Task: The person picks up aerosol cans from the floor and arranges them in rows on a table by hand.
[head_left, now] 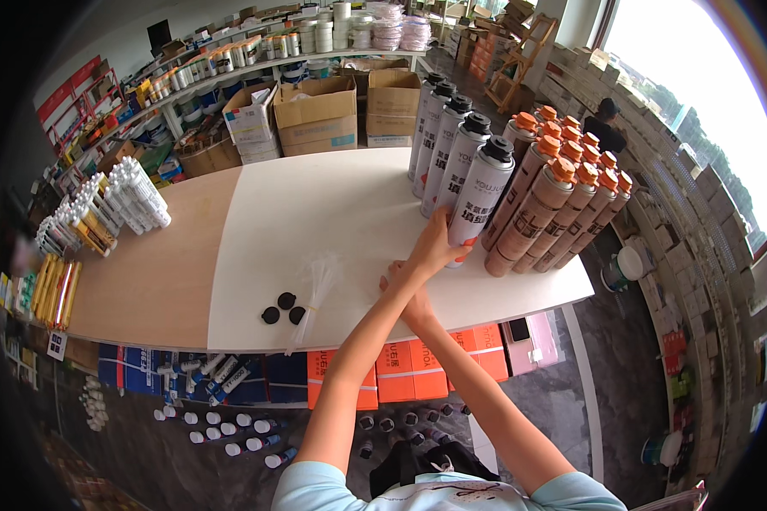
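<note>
My left hand grips the lower part of the nearest white spray-foam can, which has a black cap and stands on the white tabletop. Behind it, more black-capped cans form a line. To its right stands a tight block of brown cans with orange caps. My forearms cross, and my right hand is low over the table under my left wrist. Part of that hand is hidden, so what its fingers do is unclear. Left of my hands are thin clear plastic tubes and three black round caps.
White sealant cartridges and gold foil tubes occupy the table's left end. Orange boxes sit below the front edge, with bottles on the floor. Cardboard boxes stand behind the table. A person is near the right-hand shelves.
</note>
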Action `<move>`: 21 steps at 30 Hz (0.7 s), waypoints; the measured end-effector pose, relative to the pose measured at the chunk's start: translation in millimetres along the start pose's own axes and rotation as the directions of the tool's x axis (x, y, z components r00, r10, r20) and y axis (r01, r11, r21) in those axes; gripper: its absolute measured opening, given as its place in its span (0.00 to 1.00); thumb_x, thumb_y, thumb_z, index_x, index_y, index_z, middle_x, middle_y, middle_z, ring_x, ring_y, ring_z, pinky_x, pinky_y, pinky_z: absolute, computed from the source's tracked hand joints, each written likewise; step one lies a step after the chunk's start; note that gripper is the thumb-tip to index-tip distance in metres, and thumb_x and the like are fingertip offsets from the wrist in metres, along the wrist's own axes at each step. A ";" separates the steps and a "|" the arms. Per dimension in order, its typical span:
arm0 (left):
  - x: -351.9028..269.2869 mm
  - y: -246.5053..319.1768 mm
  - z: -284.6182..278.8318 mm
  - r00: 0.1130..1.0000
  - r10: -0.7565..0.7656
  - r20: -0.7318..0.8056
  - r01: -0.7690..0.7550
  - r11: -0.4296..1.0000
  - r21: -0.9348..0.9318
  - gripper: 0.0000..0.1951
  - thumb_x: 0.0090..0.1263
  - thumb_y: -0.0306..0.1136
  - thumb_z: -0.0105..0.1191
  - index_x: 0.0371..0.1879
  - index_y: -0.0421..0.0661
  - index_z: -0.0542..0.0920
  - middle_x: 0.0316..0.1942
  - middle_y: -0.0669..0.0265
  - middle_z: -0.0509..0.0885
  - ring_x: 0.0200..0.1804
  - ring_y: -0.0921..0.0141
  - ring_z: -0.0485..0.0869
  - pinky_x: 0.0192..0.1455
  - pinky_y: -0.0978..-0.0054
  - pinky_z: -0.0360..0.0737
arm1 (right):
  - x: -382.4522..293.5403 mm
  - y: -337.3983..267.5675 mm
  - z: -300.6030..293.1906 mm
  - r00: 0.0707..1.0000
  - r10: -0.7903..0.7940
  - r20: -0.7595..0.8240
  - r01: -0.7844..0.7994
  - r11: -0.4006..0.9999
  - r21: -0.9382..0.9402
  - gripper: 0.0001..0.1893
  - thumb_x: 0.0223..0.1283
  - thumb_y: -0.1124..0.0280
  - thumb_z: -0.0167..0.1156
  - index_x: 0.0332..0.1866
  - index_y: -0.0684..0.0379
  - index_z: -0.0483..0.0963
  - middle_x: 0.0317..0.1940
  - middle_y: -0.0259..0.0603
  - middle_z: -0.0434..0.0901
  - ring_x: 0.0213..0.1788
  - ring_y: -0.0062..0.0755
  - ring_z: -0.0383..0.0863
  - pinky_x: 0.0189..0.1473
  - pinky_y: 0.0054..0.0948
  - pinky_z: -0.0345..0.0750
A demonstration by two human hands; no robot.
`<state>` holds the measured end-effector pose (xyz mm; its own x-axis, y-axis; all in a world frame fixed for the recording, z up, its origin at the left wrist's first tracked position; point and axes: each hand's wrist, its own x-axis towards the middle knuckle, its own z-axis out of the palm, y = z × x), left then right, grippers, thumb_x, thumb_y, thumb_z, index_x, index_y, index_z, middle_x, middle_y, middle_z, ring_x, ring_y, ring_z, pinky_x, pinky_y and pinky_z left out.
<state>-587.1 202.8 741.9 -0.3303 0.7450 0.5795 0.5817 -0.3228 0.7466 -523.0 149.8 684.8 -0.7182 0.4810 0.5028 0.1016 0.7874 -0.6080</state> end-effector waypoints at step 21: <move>-119.1 69.9 -72.5 0.982 -0.058 -0.178 0.105 0.959 0.263 0.24 0.65 0.27 0.60 0.58 0.44 0.66 0.60 0.58 0.72 0.58 0.52 0.78 0.54 0.60 0.81 | 1.0 17.8 18.9 0.985 -0.103 0.137 0.161 0.831 -0.532 0.19 0.63 0.63 0.61 0.52 0.66 0.70 0.50 0.49 0.74 0.54 0.48 0.73 0.57 0.42 0.71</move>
<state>-561.0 49.2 748.8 -0.4908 0.6466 0.5839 0.7189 -0.0780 0.6907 -534.9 157.0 662.9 -0.8123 0.3398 0.4741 0.3351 0.9371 -0.0975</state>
